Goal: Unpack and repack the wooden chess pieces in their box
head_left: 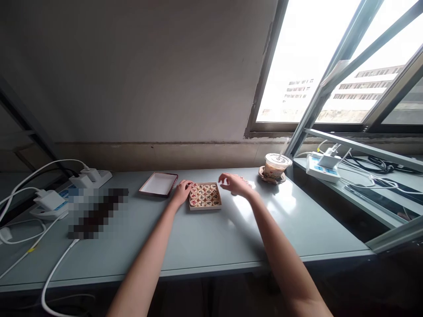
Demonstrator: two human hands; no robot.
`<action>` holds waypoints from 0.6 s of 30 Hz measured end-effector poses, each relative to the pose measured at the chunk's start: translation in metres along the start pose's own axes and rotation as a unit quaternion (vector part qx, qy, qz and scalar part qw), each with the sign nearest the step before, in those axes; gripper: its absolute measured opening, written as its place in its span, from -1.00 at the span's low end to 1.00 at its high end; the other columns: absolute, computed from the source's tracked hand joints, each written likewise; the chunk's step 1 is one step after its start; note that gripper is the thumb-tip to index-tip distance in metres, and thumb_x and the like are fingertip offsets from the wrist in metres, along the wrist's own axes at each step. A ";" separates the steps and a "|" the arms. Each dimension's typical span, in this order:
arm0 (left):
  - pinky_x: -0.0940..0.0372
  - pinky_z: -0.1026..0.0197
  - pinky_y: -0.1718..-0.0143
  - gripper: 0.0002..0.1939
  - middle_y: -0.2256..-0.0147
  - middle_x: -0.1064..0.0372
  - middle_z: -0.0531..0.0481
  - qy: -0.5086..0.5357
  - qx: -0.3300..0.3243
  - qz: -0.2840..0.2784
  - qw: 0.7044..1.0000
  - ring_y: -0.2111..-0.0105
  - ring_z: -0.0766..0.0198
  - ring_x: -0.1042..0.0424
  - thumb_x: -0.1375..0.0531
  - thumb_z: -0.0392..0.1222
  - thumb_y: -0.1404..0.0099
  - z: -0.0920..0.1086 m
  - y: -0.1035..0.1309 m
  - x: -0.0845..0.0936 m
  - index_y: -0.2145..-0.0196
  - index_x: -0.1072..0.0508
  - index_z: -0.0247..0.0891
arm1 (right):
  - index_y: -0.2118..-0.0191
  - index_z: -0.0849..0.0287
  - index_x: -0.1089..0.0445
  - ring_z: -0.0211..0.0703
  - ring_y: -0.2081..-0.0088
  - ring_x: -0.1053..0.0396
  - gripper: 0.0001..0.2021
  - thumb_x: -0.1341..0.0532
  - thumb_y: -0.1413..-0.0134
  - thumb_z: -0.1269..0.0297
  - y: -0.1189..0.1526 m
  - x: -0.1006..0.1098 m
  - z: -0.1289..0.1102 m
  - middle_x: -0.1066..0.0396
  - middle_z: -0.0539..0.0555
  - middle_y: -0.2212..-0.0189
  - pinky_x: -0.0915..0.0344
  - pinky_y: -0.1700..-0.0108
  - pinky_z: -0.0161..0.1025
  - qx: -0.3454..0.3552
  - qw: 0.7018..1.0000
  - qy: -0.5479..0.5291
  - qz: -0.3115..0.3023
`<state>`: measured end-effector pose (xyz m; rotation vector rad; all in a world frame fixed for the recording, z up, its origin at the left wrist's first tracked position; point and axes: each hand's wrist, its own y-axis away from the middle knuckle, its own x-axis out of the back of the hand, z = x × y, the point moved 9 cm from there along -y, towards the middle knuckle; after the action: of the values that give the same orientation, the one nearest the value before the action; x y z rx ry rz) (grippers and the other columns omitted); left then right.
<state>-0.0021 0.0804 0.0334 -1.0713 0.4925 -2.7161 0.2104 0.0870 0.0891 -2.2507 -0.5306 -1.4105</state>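
An open box (205, 208) on the table holds rows of round wooden pieces (208, 197) marked with red or black characters. My left hand (183, 192) rests at the box's upper left corner, its fingers touching the edge and closed together; whether they hold anything is hidden. Just right of the box, my right hand (233, 184) hovers with fingers curved and apart, nothing visible between them. Partly behind that hand lie more round pieces (243, 179). The box lid (158, 184) lies inside up to the left of my left hand.
A drink cup with a straw (277, 164) stands on a coaster (271, 176) at the back right. White power strips (53, 207) and cables are at the left, beside a pixelated area. Another power strip (323, 169) sits on the right-hand surface beyond a metal frame.
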 end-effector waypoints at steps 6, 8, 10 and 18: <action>-0.29 0.20 0.11 -0.82 0.23 -0.42 -0.08 0.009 -0.011 -0.014 1.000 0.18 0.21 -0.40 -0.08 -0.29 -0.22 0.001 -0.003 -0.002 0.28 -0.47 -0.26 | -0.06 0.00 -0.34 -0.06 0.04 -0.27 -0.68 -0.12 -0.20 0.21 -0.036 -0.048 -0.076 -0.33 0.13 0.02 -0.12 0.08 -0.16 0.152 0.982 0.108 0.033; -0.29 0.20 0.12 -0.81 0.22 -0.43 -0.08 0.009 -0.006 -0.015 1.000 0.19 0.21 -0.41 -0.08 -0.30 -0.21 -0.001 -0.003 -0.002 0.28 -0.47 -0.27 | 0.02 0.00 -0.40 -0.09 0.08 -0.29 -0.74 -0.13 -0.20 0.21 -0.043 -0.053 -0.082 -0.39 0.11 0.08 -0.09 0.09 -0.17 0.153 0.981 0.115 0.032; -0.29 0.20 0.12 -0.82 0.23 -0.43 -0.08 0.014 -0.009 -0.016 1.000 0.19 0.22 -0.41 -0.08 -0.28 -0.22 -0.001 -0.003 -0.003 0.29 -0.48 -0.26 | 0.11 0.03 -0.45 -0.11 0.12 -0.30 -0.79 -0.15 -0.19 0.20 -0.045 -0.051 -0.081 -0.43 0.09 0.15 -0.06 0.10 -0.18 0.150 0.982 0.107 0.041; -0.30 0.21 0.14 -0.82 0.25 -0.44 -0.06 0.020 -0.016 -0.009 1.000 0.19 0.21 -0.41 -0.08 -0.23 -0.24 0.002 -0.001 -0.003 0.31 -0.48 -0.26 | 0.25 0.11 -0.43 -0.12 0.14 -0.29 -0.82 -0.14 -0.16 0.16 -0.035 -0.014 -0.028 -0.45 0.07 0.22 -0.01 0.08 -0.17 0.045 0.988 0.073 0.131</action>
<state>0.0014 0.0813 0.0338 -1.0364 0.5363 -2.7581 0.1655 0.0998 0.0922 -2.0401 -0.2350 -1.3747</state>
